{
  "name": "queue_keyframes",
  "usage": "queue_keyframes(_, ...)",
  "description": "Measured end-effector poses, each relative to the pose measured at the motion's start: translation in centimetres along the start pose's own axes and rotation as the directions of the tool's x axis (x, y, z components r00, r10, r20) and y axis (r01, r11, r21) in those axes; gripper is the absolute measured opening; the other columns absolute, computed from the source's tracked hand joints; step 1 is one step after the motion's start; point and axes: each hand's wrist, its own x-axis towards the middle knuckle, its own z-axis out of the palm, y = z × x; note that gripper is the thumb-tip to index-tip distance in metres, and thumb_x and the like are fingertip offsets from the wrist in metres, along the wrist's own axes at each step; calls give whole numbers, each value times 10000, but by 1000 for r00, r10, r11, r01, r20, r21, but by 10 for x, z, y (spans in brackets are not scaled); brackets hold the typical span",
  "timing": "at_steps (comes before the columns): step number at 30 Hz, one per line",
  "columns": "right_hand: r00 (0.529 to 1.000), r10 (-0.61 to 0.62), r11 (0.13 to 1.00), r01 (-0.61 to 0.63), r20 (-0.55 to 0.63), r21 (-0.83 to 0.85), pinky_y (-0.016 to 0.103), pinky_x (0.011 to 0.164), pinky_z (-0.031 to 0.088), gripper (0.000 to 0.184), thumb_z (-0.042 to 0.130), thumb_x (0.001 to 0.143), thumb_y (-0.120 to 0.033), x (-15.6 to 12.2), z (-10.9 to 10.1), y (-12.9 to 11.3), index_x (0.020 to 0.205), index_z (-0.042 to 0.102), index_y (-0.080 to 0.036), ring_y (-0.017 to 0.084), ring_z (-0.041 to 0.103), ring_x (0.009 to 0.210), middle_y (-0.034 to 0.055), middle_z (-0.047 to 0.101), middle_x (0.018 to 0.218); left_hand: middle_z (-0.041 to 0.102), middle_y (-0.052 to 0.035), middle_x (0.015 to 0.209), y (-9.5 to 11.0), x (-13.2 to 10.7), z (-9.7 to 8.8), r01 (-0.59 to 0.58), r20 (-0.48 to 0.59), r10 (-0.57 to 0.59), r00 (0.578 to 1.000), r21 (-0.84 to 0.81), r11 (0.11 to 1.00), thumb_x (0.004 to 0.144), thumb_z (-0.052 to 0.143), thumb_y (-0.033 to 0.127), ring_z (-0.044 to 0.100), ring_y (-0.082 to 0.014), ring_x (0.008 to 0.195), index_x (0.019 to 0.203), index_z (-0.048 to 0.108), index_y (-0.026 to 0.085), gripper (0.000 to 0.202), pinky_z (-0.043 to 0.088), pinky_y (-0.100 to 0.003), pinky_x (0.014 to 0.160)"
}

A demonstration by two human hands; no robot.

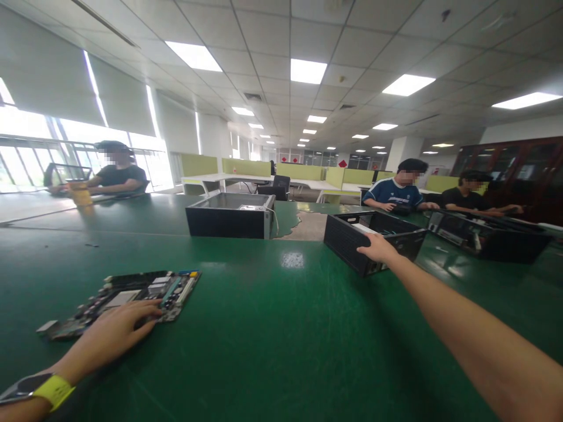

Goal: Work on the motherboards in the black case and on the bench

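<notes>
My left hand [121, 325], with a watch on a yellow-green strap [53, 391] at the wrist, rests over the near side of a computer motherboard [122, 298]. Its fingers are stretched out across the board and the thumb is apart from them. The board lies flat on the green table, with slots and metal connectors showing. Farther off to the right, my right hand [377, 248] grips the top edge of a black open-topped computer case [345, 241]. Its thumb is on the outer side, while the fingertips are partly hidden over the rim.
Another black computer case [229, 223] with a trailing white cable stands mid-table. A third case [492, 237] is at the far right. The green tabletop [264, 328] has a worn, bare patch [303, 225]. Three people sit around it, one near a yellowish container [80, 193].
</notes>
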Motion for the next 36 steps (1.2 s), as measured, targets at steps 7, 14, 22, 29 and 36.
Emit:
queue_keyframes(7,992,-9,997,20,128,-79,335,960,390,454,612,725,-490,-21,-12,-6,1071,656,-199,254,544,1103,104,524,1243,702,29,954,73,23,-4,-235,-524,115,844,-168,957,814,547,365,625,-192,923,887,636,270,149,481,-378,886)
queue_keyframes(14,995,-13,995,22,104,-92,347,926,420,347,553,764,-535,-85,-33,-28,811,718,-234,259,552,1112,71,413,1384,684,-30,943,245,58,-34,-505,-522,274,808,-372,779,857,514,235,599,-180,941,895,655,217,147,441,-368,884)
queue_keyframes(22,998,-30,998,26,-54,-65,315,673,477,397,490,811,-504,-194,-63,-84,606,663,-211,161,628,696,61,460,1400,609,-40,1235,396,115,-82,-595,-217,557,802,-370,713,939,342,345,530,-198,1124,1171,583,226,355,409,-343,943)
queue_keyframes(29,987,-153,986,149,-43,-73,287,626,455,427,487,837,-486,-254,-92,-113,532,589,-205,174,644,670,118,606,1246,720,-54,969,464,140,-95,-659,150,739,657,-361,660,870,277,643,649,-237,908,950,713,254,589,463,-317,742)
queue_keyframes(36,931,-339,932,352,-138,81,242,578,385,309,486,877,-399,-236,-141,-128,698,663,-220,137,584,578,14,673,687,718,-52,822,422,106,-99,-716,49,773,632,-343,608,915,230,588,640,-193,758,805,702,215,611,376,-283,647)
